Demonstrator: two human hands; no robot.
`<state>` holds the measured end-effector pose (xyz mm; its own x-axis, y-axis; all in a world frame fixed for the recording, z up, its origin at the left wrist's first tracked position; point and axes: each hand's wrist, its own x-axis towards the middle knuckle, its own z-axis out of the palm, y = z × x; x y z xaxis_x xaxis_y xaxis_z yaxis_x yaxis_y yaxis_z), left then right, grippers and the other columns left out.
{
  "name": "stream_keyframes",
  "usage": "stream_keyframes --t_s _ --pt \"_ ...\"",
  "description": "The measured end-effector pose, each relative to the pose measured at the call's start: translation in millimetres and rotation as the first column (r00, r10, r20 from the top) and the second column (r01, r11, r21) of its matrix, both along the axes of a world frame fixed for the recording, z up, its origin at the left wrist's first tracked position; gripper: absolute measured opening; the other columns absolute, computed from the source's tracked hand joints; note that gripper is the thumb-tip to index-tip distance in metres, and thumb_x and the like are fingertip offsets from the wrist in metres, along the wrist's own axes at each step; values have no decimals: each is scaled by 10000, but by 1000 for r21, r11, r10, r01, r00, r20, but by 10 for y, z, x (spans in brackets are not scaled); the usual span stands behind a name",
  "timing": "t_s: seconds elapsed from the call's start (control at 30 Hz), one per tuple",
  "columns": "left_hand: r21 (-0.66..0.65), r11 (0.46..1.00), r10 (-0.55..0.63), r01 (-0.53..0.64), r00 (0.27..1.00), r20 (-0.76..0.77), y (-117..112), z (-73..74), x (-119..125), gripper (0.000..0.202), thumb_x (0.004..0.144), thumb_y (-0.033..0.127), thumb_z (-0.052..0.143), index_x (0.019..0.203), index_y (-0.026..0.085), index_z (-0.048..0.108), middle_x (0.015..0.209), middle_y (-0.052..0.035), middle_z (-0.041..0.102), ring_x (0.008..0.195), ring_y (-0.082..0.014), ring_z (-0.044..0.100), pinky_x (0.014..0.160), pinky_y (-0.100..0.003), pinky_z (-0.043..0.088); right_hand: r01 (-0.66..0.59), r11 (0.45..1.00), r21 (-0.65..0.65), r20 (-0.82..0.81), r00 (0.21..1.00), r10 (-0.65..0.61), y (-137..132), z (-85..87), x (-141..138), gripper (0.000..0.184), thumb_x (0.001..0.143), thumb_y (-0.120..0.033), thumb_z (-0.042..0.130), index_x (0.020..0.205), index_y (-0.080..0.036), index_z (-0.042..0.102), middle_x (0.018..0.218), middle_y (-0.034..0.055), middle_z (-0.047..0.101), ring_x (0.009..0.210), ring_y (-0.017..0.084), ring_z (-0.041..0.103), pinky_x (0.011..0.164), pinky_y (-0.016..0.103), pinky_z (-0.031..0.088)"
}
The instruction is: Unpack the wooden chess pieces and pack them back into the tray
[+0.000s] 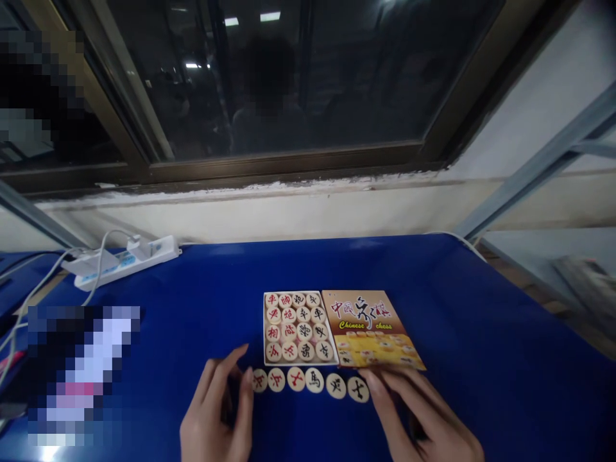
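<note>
A row of round Chinese chess pieces (314, 380) lies on the blue table, some with red characters and some with black. At the row's left end, my left hand (219, 401) has its thumb beside a red-marked piece (260, 380), index finger apart from the thumb. My right hand (418, 410) rests at the other end, its thumb by a black-marked piece (358, 389) and its fingers near the lid's lower edge. Neither hand grips anything that I can see. Just beyond the row sits a white box (265, 327) filled with more pieces. The printed "Chinese chess" lid (373, 327) adjoins it.
A white power strip (128, 263) with plugs and cables stands at the back left of the blue table (216, 276). A pixelated object (86, 372) lies at the left. Behind are a wall and a dark window (289, 83). Metal posts (529, 167) flank the table.
</note>
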<state>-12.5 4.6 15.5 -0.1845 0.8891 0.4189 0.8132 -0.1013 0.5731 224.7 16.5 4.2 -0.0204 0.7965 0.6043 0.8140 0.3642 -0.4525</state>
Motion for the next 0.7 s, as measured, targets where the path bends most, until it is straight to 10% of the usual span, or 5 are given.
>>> stream_keyframes --t_s 0.3,0.7 --pt "-16 995 -101 100 962 -252 492 30 343 164 953 288 557 1032 223 686 828 -40 621 704 -219 619 616 -342 521 -7 996 -85 122 992 17 455 83 -500 195 968 -388 554 1007 -247 683 862 30 638 854 230 594 734 369 477" --pt "-9 994 -107 108 980 -168 471 -45 313 206 992 354 533 1042 221 683 788 -25 615 709 -213 601 721 -380 491 8 999 -51 113 994 -3 450 62 -460 200 955 -413 576 997 -244 675 795 5 638 792 220 563 765 366 383"
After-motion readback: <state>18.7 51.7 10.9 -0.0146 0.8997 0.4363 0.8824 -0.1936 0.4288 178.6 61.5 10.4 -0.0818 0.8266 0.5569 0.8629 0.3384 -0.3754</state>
